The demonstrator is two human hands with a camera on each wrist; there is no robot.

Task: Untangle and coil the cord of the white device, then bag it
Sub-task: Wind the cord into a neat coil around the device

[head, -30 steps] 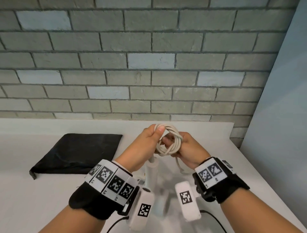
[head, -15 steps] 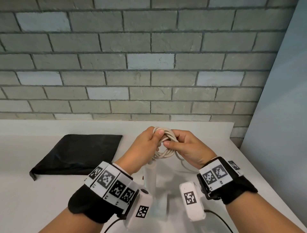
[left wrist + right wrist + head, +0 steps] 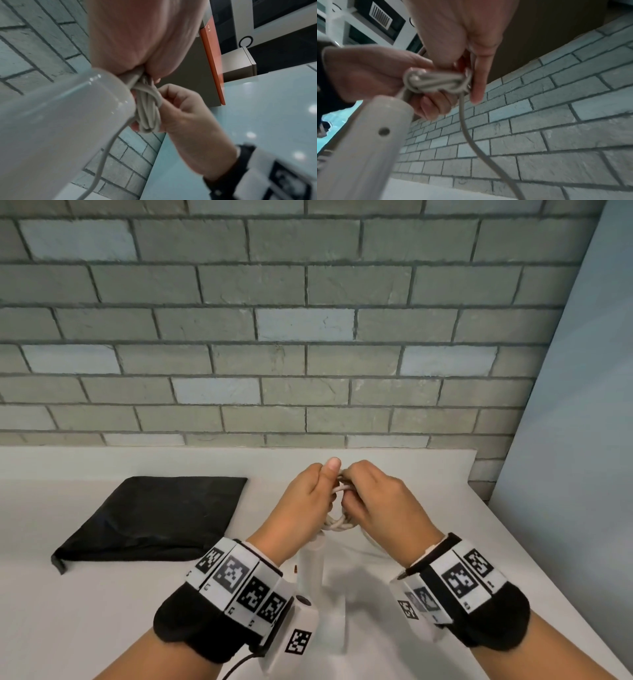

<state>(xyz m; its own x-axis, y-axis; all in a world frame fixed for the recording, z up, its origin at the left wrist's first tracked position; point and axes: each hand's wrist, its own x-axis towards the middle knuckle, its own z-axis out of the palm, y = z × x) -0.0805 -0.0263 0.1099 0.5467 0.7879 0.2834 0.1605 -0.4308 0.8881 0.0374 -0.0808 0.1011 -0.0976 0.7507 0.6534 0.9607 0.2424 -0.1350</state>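
Above the counter, both hands met around the bundled cord. The left hand had its fingers curled round the coil, thumb up. The right hand pinched the wrap at the coil's far end. The white device hung just below the fingers, a loose strand trailing down. The black bag lay flat to the left, well apart.

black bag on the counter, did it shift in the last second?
No. The black bag lies flat at the same spot against the counter's back edge, left of both hands working the cord.
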